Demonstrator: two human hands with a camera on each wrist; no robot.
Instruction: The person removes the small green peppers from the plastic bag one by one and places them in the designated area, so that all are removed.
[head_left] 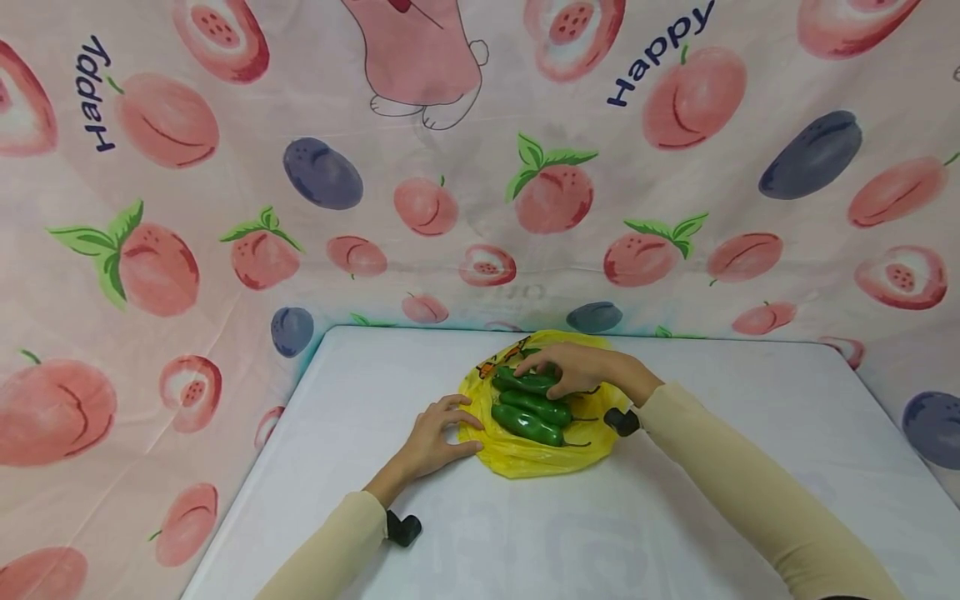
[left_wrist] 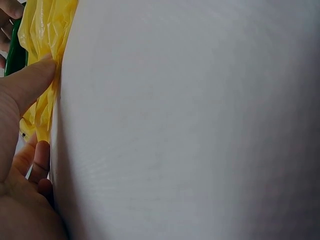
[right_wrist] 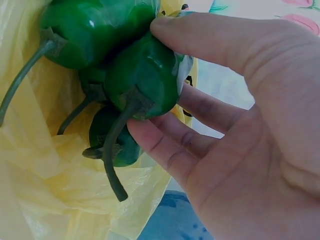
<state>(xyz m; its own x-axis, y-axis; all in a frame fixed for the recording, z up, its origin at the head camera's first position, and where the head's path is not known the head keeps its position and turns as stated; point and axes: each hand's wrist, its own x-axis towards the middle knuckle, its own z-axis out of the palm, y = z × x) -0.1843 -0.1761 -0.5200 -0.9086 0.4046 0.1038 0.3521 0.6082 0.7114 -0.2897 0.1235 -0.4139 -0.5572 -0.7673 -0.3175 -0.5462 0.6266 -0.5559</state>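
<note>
Overall, a fruit-printed cloth backs a white table, on which a yellow bag is spread. At its left edge, the left hand touches the plastic with spread, loosely bent fingers; the right hand holds the far pepper between thumb and curled fingers. Nearer peppers rest beside it on the bag. A slack grip on smooth skin could cause slipping; plastic caught under the fingers could drag the bag. Thin stems, pointing right, might snag in folds.
</note>
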